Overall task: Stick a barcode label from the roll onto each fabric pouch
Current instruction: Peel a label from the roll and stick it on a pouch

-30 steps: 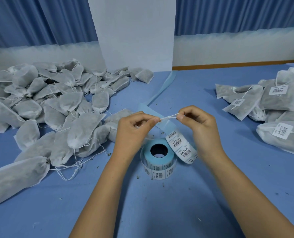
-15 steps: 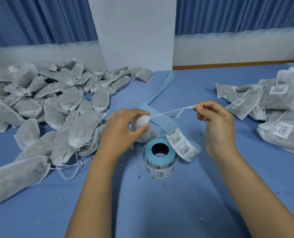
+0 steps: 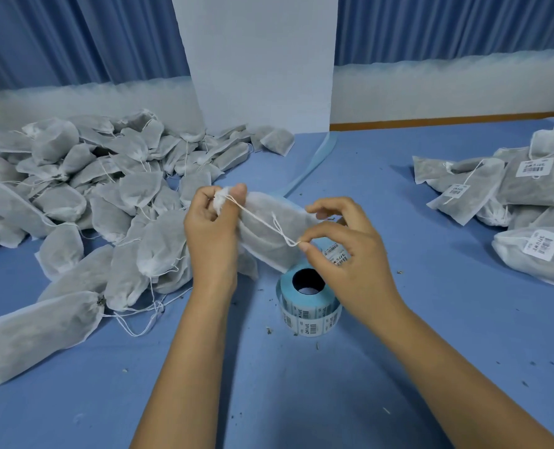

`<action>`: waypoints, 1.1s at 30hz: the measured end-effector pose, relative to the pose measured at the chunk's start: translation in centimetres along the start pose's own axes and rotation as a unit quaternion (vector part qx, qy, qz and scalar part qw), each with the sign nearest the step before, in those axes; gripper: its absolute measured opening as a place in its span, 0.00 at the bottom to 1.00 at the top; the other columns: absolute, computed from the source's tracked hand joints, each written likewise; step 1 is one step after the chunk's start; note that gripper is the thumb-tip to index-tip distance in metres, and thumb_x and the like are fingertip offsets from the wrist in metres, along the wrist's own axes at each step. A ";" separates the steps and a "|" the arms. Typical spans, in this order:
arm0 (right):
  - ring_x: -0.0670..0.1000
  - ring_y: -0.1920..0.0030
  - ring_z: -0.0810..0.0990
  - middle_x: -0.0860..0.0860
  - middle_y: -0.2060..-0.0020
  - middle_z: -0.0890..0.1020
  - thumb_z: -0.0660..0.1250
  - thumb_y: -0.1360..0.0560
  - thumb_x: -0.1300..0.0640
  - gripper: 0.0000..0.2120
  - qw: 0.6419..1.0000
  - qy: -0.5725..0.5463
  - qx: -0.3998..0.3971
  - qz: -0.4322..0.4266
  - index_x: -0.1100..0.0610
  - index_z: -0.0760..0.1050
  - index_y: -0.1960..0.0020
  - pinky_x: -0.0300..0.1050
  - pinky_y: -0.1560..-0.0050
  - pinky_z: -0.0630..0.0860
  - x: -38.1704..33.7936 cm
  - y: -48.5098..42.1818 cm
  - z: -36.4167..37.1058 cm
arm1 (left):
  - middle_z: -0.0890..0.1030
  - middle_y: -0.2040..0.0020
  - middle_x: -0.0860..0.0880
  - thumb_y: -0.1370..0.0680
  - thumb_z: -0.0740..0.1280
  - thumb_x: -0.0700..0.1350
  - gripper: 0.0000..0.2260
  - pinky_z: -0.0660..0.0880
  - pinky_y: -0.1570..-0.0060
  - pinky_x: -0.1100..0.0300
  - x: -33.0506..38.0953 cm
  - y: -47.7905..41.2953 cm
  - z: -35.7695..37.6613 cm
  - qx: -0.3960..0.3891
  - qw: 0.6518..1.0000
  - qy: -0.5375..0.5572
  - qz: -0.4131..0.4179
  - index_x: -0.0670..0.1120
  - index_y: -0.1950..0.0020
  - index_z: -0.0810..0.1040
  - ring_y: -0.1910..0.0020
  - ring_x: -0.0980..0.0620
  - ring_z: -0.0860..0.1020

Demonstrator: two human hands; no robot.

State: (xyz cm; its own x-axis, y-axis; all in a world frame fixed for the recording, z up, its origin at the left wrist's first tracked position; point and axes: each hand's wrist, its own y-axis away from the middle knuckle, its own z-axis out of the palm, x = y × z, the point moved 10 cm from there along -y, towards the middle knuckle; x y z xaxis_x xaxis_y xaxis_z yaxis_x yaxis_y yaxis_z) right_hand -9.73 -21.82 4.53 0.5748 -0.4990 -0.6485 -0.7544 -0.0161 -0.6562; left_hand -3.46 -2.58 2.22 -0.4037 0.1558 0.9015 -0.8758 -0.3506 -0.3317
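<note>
A grey fabric pouch (image 3: 269, 233) lies across the air above the table, its gathered neck gripped by my left hand (image 3: 212, 234). My right hand (image 3: 343, 251) pinches the end of the pouch's white drawstring (image 3: 269, 220) between thumb and forefinger, just above the label roll. The roll of barcode labels (image 3: 309, 303) with its blue core stands on the blue table below my right hand. A loose strip of labels (image 3: 335, 254) curls from the roll, partly hidden behind my fingers.
A big heap of unlabelled pouches (image 3: 84, 202) fills the left side of the table. Several labelled pouches (image 3: 512, 202) lie at the right. Blue backing tape (image 3: 314, 163) trails toward a white board (image 3: 256, 59) at the back. Crumbs dot the blue table (image 3: 301, 400).
The pouch has swung up to lie sideways between my hands. My right hand came back down and left with the drawstring end, which was stretched out to the right before.
</note>
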 end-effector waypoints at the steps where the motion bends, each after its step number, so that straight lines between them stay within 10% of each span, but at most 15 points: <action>1: 0.51 0.43 0.74 0.48 0.43 0.75 0.71 0.29 0.66 0.04 1.000 0.003 -0.017 0.022 0.61 0.81 0.61 0.36 0.41 0.66 0.6 0.0 0.3 | 0.75 0.69 0.55 0.23 0.70 0.45 0.09 0.70 0.68 0.61 -0.5 0.1 0.4 -0.013 0.999 0.019 -0.029 0.48 0.60 0.73 0.70 0.56 0.71; 6: 0.44 0.47 0.77 0.44 0.45 0.77 0.69 0.28 0.67 0.07 0.990 -0.069 -0.068 0.101 0.57 0.78 0.61 0.35 0.49 0.72 2.2 0.1 1.2 | 0.84 0.55 0.43 0.20 0.63 0.39 0.01 0.80 0.54 0.55 -1.8 1.4 3.2 -0.084 0.964 0.201 -0.152 0.42 0.51 0.72 0.52 0.48 0.84; 10: 0.52 0.67 0.78 0.51 0.54 0.78 0.67 0.28 0.72 0.09 0.979 -0.153 -0.017 0.137 0.61 0.77 0.64 0.38 0.64 0.76 3.1 -0.2 0.2 | 0.77 0.38 0.41 0.24 0.61 0.33 0.21 0.73 0.38 0.49 -2.1 1.7 4.4 -0.111 0.929 0.295 -0.197 0.42 0.32 0.65 0.39 0.46 0.78; 13: 0.54 0.64 0.78 0.53 0.54 0.77 0.68 0.29 0.73 0.10 0.981 -0.144 0.040 0.127 0.61 0.77 0.64 0.33 0.64 0.75 3.4 -0.5 -1.3 | 0.75 0.37 0.46 0.28 0.69 0.41 0.35 0.73 0.44 0.57 -2.7 2.6 5.5 -0.145 0.961 0.142 -0.188 0.52 0.24 0.57 0.43 0.51 0.76; 17: 0.47 0.57 0.78 0.48 0.50 0.78 0.71 0.28 0.67 0.05 0.991 -0.071 -0.043 0.107 0.59 0.80 0.60 0.39 0.58 0.76 3.4 -0.8 -0.4 | 0.58 0.28 0.60 0.30 0.76 0.38 0.45 0.63 0.38 0.78 0.2 2.8 4.9 -0.092 0.987 -0.122 0.042 0.59 0.25 0.50 0.33 0.73 0.62; 19: 0.46 0.52 0.77 0.47 0.49 0.78 0.70 0.26 0.61 0.02 0.992 -0.014 -0.040 0.122 0.56 0.79 0.57 0.37 0.54 0.72 4.7 -1.3 -1.5 | 0.52 0.29 0.67 0.31 0.76 0.34 0.49 0.61 0.29 0.66 1.5 1.8 3.0 -0.029 0.978 -0.168 0.124 0.56 0.24 0.47 0.27 0.67 0.58; 21: 0.48 0.56 0.75 0.48 0.55 0.78 0.67 0.24 0.52 0.08 0.978 0.065 -0.017 0.195 0.57 0.76 0.57 0.38 0.58 0.67 7.2 -1.3 -3.3 | 0.52 0.27 0.66 0.31 0.75 0.32 0.46 0.61 0.27 0.56 2.2 1.2 1.4 0.012 0.963 -0.211 0.170 0.51 0.24 0.50 0.26 0.57 0.59; 24: 0.45 0.67 0.75 0.50 0.65 0.80 0.67 0.25 0.47 0.14 0.942 0.075 -0.127 0.300 0.58 0.79 0.60 0.37 0.67 0.68 10.0 0.3 -1.7 | 0.59 0.26 0.42 0.30 0.73 0.31 0.28 0.57 0.38 0.80 2.7 1.6 1.7 0.014 0.930 -0.285 0.230 0.47 0.35 0.68 0.33 0.76 0.57; 28: 0.41 0.72 0.77 0.52 0.66 0.82 0.71 0.26 0.59 0.04 0.943 -0.013 -0.168 0.288 0.55 0.81 0.60 0.32 0.70 0.72 9.3 0.8 0.4 | 0.67 0.39 0.48 0.29 0.69 0.28 0.09 0.62 0.50 0.83 1.8 2.2 2.9 -0.015 0.915 -0.322 0.243 0.42 0.58 0.79 0.44 0.81 0.62; 33: 0.45 0.67 0.82 0.50 0.64 0.85 0.73 0.28 0.60 0.03 0.948 -0.142 -0.098 0.267 0.54 0.82 0.60 0.36 0.66 0.77 8.3 0.0 -0.2 | 0.68 0.49 0.50 0.28 0.71 0.32 0.06 0.68 0.55 0.77 1.9 3.7 4.7 -0.048 0.907 -0.314 0.277 0.42 0.57 0.84 0.53 0.65 0.69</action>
State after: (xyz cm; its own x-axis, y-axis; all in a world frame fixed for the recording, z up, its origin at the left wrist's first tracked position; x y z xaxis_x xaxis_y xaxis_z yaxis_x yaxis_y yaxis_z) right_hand -5.01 -26.13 -0.84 0.1345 -0.2290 -0.9641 -0.9904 -0.0011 -0.1379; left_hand -6.21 -7.92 4.04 -0.5850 -0.5865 0.5601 -0.6164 -0.1272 -0.7771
